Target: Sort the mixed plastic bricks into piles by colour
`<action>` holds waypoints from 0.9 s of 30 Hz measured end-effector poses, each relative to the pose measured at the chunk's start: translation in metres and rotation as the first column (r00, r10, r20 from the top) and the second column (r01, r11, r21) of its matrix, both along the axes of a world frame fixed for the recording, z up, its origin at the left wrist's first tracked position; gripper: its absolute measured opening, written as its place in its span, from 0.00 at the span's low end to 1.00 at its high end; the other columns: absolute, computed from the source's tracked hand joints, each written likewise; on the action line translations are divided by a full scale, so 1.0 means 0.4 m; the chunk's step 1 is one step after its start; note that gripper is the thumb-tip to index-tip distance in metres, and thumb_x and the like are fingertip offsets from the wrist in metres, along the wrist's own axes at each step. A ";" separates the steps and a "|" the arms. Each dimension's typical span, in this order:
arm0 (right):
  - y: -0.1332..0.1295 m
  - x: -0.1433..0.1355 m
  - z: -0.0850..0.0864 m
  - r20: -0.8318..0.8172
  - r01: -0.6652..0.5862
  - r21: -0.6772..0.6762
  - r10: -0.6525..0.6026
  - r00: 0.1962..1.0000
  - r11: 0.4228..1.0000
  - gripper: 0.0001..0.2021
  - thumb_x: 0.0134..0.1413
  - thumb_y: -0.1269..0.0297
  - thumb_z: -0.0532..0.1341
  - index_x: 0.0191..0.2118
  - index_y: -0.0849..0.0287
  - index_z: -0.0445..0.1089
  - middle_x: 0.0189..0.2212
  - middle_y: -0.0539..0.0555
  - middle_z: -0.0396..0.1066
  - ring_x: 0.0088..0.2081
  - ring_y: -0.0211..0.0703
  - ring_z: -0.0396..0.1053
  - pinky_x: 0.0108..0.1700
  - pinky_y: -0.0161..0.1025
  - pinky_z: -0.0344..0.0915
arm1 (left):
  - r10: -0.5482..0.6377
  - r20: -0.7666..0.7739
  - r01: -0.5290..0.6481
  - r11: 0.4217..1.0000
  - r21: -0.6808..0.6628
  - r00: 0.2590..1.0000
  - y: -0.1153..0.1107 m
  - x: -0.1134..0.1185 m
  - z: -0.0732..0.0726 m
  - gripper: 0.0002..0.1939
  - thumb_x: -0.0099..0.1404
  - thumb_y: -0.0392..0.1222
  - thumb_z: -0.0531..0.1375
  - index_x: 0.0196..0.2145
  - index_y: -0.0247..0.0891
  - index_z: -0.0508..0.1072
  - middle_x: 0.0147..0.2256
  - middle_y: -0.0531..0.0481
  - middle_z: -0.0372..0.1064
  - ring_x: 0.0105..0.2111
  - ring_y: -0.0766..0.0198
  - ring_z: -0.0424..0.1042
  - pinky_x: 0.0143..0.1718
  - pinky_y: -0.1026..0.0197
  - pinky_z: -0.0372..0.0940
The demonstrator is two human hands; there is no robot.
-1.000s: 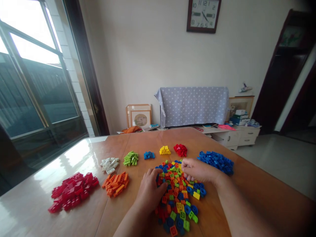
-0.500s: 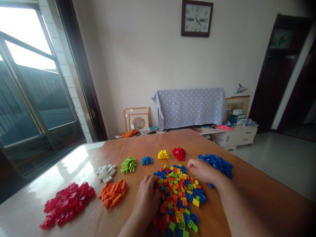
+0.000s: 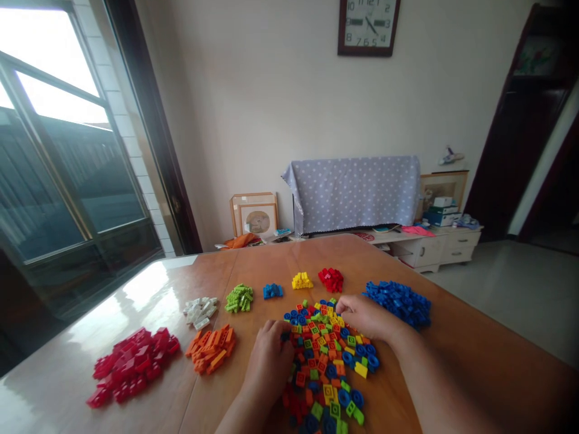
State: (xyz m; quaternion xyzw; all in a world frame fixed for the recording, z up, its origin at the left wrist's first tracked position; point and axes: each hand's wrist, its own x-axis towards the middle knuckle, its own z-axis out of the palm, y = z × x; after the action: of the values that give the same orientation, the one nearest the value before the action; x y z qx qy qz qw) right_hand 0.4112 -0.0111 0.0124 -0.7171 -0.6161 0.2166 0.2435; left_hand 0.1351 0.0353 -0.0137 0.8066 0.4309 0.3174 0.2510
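Note:
A mixed pile of small toy building bricks [image 3: 321, 346] in red, orange, yellow, green and blue lies on the table in front of me. At its left edge is my left hand [image 3: 274, 355], fingers curled down beside a dark blue piece. I cannot make out what is between those fingertips. My right hand [image 3: 364, 314] reaches over the pile's upper right edge with its fingers bent together, and anything in them is hidden. Just beyond my right hand sits a heap of blue bricks [image 3: 400, 303].
Sorted heaps stand around the wooden table [image 3: 203, 416]: crimson bricks [image 3: 136, 364], orange bricks [image 3: 211, 349], white bricks [image 3: 200, 311], green bricks [image 3: 239, 298], small blue bricks [image 3: 272, 291], yellow bricks [image 3: 301, 281] and red bricks [image 3: 331, 279]. A low cabinet [image 3: 427, 256] stands past the far edge.
My right hand has moved a little left, from the pile's right side to over its upper right edge. The left hand stays nearly in place. The whole view has shifted slightly.

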 end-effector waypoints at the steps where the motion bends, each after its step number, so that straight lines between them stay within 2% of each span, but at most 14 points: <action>1: 0.003 -0.002 -0.003 0.006 -0.008 -0.002 0.008 1.000 1.000 0.10 0.52 0.70 0.57 0.37 0.57 0.74 0.27 0.48 0.72 0.29 0.37 0.66 0.27 0.31 0.49 | 0.002 -0.008 -0.002 1.000 -0.004 1.000 -0.002 0.000 0.005 0.16 0.58 0.31 0.54 0.42 0.42 0.74 0.42 0.47 0.70 0.45 0.57 0.68 0.46 0.58 0.61; 7: 0.011 -0.013 -0.006 0.022 -0.063 -0.076 0.064 0.998 0.995 0.09 0.51 0.69 0.57 0.35 0.57 0.75 0.26 0.48 0.73 0.26 0.37 0.65 0.26 0.32 0.51 | 0.001 -0.007 -0.001 1.000 0.014 1.000 -0.006 0.002 0.011 0.15 0.58 0.32 0.55 0.41 0.42 0.75 0.42 0.47 0.71 0.45 0.56 0.69 0.46 0.58 0.61; 13: 0.019 -0.009 -0.008 0.050 0.016 -0.054 -0.013 0.999 0.998 0.11 0.51 0.68 0.57 0.37 0.58 0.75 0.25 0.48 0.72 0.25 0.36 0.65 0.25 0.31 0.50 | -0.002 0.003 0.001 1.000 0.031 1.000 -0.004 0.001 0.006 0.14 0.60 0.34 0.55 0.41 0.42 0.75 0.41 0.48 0.72 0.44 0.56 0.69 0.46 0.57 0.61; 17: 0.029 -0.010 -0.019 0.083 0.075 -0.020 -0.073 0.994 0.997 0.13 0.52 0.67 0.59 0.42 0.56 0.75 0.27 0.48 0.72 0.27 0.36 0.64 0.28 0.31 0.51 | -0.001 0.000 0.001 1.000 0.023 1.000 -0.005 0.001 0.011 0.14 0.61 0.34 0.54 0.41 0.41 0.75 0.41 0.48 0.71 0.44 0.57 0.69 0.46 0.57 0.61; 21: 0.036 -0.016 -0.028 0.077 0.045 -0.023 -0.043 0.996 0.999 0.16 0.52 0.66 0.61 0.48 0.54 0.74 0.31 0.49 0.75 0.31 0.38 0.66 0.33 0.32 0.55 | 0.000 0.002 0.000 1.000 0.029 1.000 -0.008 0.000 0.011 0.14 0.61 0.33 0.53 0.41 0.41 0.75 0.41 0.48 0.71 0.44 0.57 0.69 0.46 0.57 0.61; 27: 0.038 -0.005 -0.031 0.065 0.054 -0.059 -0.051 0.997 0.997 0.11 0.54 0.66 0.58 0.40 0.54 0.75 0.26 0.48 0.71 0.25 0.35 0.62 0.27 0.32 0.50 | 0.008 -0.004 -0.007 1.000 0.030 1.000 -0.008 0.000 0.008 0.13 0.61 0.34 0.54 0.41 0.41 0.75 0.41 0.47 0.71 0.43 0.57 0.69 0.45 0.57 0.61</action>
State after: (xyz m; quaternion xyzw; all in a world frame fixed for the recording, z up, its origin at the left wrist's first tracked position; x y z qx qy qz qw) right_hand 0.4094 0.0042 -0.0001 -0.7465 -0.5976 0.2058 0.2077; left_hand 0.1349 0.0323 -0.0105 0.8093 0.4297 0.3230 0.2369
